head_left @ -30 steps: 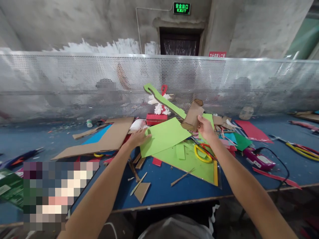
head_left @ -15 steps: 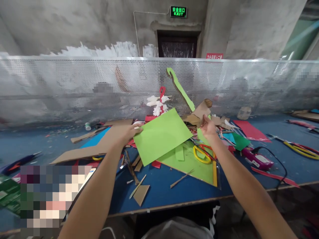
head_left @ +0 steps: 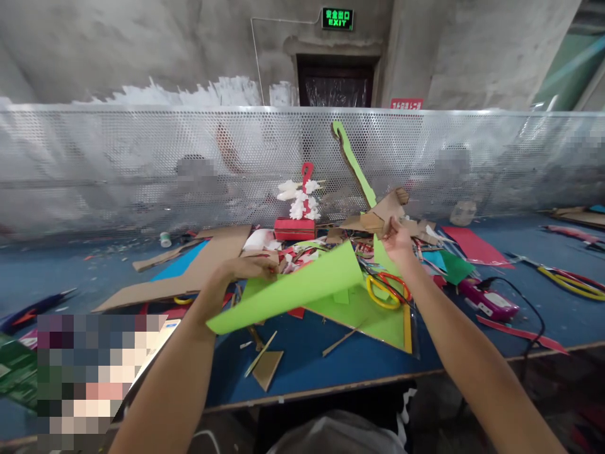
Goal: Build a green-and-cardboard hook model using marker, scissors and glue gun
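Note:
A light green sheet of paper [head_left: 302, 284] hangs tilted and slightly curled above the table. My left hand [head_left: 246, 270] pinches its far left edge, fingers closed. In my right hand [head_left: 397, 243], farther right, is a cardboard cutout [head_left: 388, 208], gripped at its lower end. The cutout's long stem [head_left: 359, 165], faced in green with a hooked tip, leans up and to the left. Below the sheet lie a green backed board [head_left: 378, 328] and scissors with yellow and red handles [head_left: 385, 295].
A red stand with white paper flowers [head_left: 299, 205] is at the back, before a perforated metal screen [head_left: 142, 164]. Brown cardboard [head_left: 208, 265] lies left. On the right are a purple device with a cord [head_left: 491, 301], red paper [head_left: 472, 246] and more scissors [head_left: 567, 284]. A phone [head_left: 161, 334] shows lower left.
My left hand has turned the green sheet from facing me to nearly edge-on, its left corner dropping toward me. My right hand has shifted slightly right with the cardboard cutout.

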Action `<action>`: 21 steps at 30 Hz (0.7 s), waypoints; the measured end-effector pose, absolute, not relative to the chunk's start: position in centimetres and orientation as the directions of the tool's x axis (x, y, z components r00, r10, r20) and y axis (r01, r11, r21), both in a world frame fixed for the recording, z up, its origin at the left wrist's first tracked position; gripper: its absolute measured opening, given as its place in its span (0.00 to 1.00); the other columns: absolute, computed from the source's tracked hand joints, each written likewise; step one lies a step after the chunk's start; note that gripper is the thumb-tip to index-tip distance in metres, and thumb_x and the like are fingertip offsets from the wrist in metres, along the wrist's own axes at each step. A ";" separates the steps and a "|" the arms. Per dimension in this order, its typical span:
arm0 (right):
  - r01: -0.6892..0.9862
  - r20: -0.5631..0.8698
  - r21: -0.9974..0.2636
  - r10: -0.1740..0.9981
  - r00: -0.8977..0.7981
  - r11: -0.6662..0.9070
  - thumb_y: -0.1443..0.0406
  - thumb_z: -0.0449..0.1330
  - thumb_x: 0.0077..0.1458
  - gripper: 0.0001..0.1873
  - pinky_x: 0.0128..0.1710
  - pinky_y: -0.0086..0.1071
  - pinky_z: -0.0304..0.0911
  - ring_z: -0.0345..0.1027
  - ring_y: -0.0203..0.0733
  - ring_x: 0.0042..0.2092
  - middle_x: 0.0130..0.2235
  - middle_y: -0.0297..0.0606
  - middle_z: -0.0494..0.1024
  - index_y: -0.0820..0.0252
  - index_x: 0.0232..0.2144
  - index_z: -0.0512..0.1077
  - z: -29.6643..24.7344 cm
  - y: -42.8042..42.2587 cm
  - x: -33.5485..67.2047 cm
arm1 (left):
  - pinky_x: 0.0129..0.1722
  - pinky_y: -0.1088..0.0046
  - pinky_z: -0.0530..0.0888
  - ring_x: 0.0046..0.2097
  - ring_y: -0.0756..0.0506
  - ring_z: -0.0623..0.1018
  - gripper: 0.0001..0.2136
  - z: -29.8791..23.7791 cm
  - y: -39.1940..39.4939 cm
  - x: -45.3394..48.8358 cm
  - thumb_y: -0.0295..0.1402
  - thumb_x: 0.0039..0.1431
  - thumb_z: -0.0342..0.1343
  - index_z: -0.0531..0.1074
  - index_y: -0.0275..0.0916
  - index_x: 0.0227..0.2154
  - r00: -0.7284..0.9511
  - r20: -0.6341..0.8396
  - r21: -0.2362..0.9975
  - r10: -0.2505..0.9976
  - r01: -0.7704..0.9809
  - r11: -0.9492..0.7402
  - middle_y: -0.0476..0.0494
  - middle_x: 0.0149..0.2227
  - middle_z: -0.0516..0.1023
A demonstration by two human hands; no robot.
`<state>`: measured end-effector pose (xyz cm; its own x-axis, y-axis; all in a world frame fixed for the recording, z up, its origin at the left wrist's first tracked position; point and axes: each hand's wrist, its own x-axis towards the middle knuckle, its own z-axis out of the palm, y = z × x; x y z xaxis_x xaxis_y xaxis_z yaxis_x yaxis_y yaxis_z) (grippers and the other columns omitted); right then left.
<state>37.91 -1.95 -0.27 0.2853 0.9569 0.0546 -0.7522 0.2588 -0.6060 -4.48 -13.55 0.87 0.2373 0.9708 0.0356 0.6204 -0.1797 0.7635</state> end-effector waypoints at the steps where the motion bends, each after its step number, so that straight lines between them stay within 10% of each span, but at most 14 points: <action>1: -0.750 0.052 -0.609 0.957 0.287 0.258 0.66 0.71 0.55 0.11 0.16 0.21 0.61 0.71 0.30 0.21 0.22 0.24 0.79 0.56 0.27 0.72 -0.3 -2.0 37.9 | 0.34 0.69 0.72 0.34 0.42 0.76 0.12 1.1 -13.1 -4.1 0.40 0.40 0.68 0.74 0.40 0.23 0.324 -0.041 0.736 0.945 0.649 -0.191 0.47 0.26 0.75; 6: -0.737 0.053 -0.625 0.956 0.287 0.256 0.68 0.70 0.56 0.11 0.16 0.21 0.60 0.70 0.29 0.20 0.22 0.25 0.79 0.57 0.26 0.72 -0.2 -2.3 37.6 | 0.36 0.72 0.69 0.35 0.44 0.74 0.14 1.2 -11.0 -3.3 0.46 0.49 0.62 0.71 0.41 0.29 0.560 -0.283 0.551 0.779 0.759 -0.346 0.49 0.30 0.74; 13: -0.714 0.082 -0.654 0.962 0.260 0.249 0.67 0.69 0.56 0.08 0.21 0.24 0.66 0.70 0.31 0.23 0.24 0.26 0.79 0.56 0.29 0.74 -0.1 -2.6 36.9 | 0.46 0.69 0.75 0.47 0.42 0.81 0.17 -0.2 -11.2 2.2 0.40 0.67 0.50 0.73 0.37 0.52 0.534 0.181 0.286 0.826 0.775 -0.564 0.37 0.51 0.80; 21: -0.694 0.126 -0.665 0.957 0.259 0.276 0.66 0.70 0.53 0.08 0.22 0.25 0.63 0.69 0.31 0.23 0.24 0.26 0.79 0.57 0.28 0.73 -0.3 -2.7 36.7 | 0.53 0.63 0.76 0.57 0.38 0.78 0.23 -1.1 -9.6 15.7 0.40 0.73 0.48 0.63 0.39 0.66 0.759 0.235 -0.227 0.607 0.651 -0.725 0.34 0.61 0.74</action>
